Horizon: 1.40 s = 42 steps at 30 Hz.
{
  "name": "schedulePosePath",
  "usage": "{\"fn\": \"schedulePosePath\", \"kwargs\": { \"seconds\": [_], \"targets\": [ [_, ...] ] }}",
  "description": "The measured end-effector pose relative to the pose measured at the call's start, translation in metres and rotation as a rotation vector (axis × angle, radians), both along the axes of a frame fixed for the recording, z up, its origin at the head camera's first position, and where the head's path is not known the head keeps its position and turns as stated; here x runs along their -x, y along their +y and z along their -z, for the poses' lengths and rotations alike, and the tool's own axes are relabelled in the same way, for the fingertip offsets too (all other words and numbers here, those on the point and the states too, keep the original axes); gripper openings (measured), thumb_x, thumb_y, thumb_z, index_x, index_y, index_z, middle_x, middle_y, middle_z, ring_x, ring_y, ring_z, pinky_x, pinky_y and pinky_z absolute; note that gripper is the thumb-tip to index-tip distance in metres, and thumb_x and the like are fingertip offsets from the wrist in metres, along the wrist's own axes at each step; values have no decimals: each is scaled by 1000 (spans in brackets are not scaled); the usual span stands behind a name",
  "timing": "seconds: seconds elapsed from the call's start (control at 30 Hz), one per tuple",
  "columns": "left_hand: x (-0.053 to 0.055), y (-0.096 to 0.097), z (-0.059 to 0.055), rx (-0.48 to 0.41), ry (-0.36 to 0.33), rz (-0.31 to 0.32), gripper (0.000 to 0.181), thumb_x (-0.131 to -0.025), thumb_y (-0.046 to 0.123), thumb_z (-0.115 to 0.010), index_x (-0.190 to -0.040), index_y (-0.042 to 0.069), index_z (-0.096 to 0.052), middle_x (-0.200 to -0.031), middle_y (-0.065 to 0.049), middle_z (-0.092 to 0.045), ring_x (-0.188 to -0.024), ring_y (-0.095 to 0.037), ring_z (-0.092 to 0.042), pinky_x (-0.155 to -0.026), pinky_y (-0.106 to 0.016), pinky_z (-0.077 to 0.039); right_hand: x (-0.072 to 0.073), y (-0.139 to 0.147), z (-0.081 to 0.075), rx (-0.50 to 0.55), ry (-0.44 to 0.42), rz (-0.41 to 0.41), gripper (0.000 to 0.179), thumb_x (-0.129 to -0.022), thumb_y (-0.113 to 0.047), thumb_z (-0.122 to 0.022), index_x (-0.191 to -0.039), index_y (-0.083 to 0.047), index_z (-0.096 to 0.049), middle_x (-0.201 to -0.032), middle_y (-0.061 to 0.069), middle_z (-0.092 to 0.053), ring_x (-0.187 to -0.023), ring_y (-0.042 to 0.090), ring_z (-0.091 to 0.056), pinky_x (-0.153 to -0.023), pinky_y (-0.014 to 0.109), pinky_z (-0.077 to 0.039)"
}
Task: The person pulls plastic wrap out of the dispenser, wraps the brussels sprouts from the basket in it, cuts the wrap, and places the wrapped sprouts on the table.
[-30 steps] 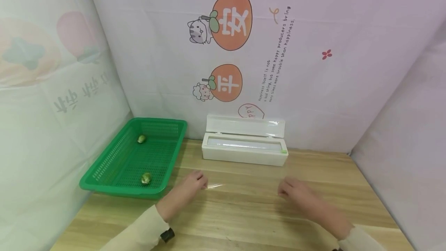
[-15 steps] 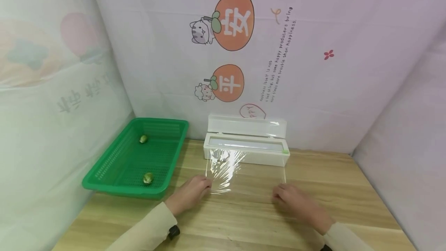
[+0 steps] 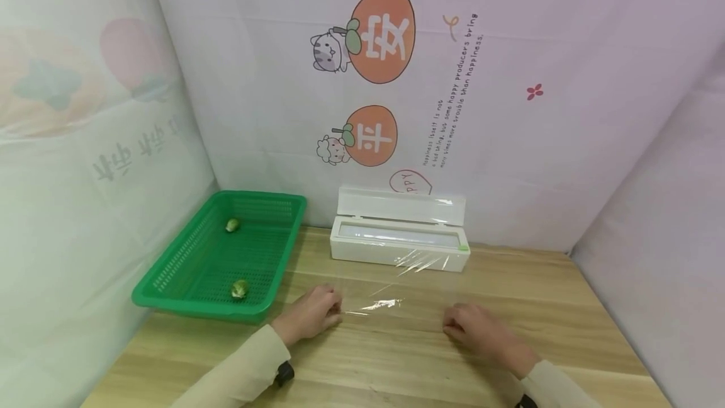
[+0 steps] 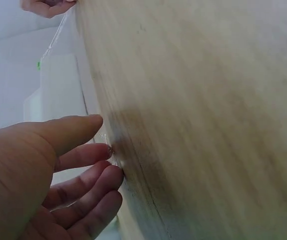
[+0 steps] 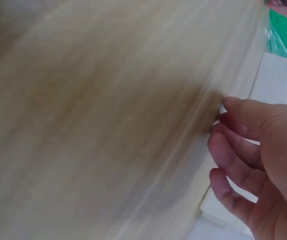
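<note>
A sheet of clear cling film (image 3: 385, 303) spans from the front of a white cling film dispenser (image 3: 399, 255) towards both hands, just above or on the wooden table. My left hand (image 3: 311, 312) is at the sheet's near left corner. In the left wrist view, thumb and index finger stand slightly apart, with film close to or touching the index fingertip; the other fingers are loosely bent. My right hand (image 3: 481, 332) pinches the near right corner, thumb and index fingertips close together. The film between them is barely visible in the right wrist view.
The dispenser's transparent lid (image 3: 399, 205) stands raised against the printed cloth backdrop (image 3: 487, 143). To the left, a green plastic basket (image 3: 212, 310) holds two small green vegetables, one near (image 3: 240, 289) and one far (image 3: 232, 225). White cloth walls flank the wooden table (image 3: 374, 370).
The film glare has shifted right and lower since half a second ago. Both hands moved slightly towards the body over the second, and the right hand shifted a little left.
</note>
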State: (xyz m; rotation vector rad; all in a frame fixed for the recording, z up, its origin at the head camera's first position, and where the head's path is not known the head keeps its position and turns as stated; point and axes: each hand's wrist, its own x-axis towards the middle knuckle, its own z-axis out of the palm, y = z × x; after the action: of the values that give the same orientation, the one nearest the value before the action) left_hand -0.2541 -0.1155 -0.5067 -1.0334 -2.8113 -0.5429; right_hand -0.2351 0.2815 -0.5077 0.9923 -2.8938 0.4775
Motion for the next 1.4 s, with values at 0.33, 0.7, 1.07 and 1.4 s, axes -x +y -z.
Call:
{"fn": "schedulePosePath", "kwargs": {
  "seconds": [0.33, 0.7, 1.07, 1.4],
  "targets": [
    [6, 0, 1, -46, -29, -91, 8, -96, 12, -74, -89, 8, -71, -86, -1, -63, -77, -10, -54, -66, -23, -51, 0, 10, -10, 34, -93, 82, 18, -96, -16, -76, -80, -20, -69, -72, -15, -57, -64, -4, -45, -55, 19, -42],
    [26, 13, 1, -41, 40, -65, 10, -91, 2, -75, -86, 8, -69, -82, -2, -64, -74, -11, -55, -64, -22, -51, 19, 19, -12, 72, -23, 68, 16, -86, -6, -82, -83, -16, -70, -79, -8, -68, -72, -1, -58, -65, 22, -57],
    [29, 8, 8, -34, -44, -117, 13, -91, 7, -79, -83, 9, -69, -81, 1, -62, -75, -10, -52, -66, -22, -49, 24, 27, 2, 67, -41, 90, 13, -88, -15, -84, -85, -18, -72, -82, -11, -68, -76, -1, -60, -70, 24, -59],
    [23, 12, -5, -32, -2, -139, 10, -93, 10, -77, -99, 4, -73, -91, -5, -67, -81, -16, -62, -70, -30, -56, 24, 30, -9, 61, -4, 56, 15, -86, -14, -85, -96, -12, -74, -87, -5, -72, -78, 6, -65, -71, 28, -61]
  ]
}}
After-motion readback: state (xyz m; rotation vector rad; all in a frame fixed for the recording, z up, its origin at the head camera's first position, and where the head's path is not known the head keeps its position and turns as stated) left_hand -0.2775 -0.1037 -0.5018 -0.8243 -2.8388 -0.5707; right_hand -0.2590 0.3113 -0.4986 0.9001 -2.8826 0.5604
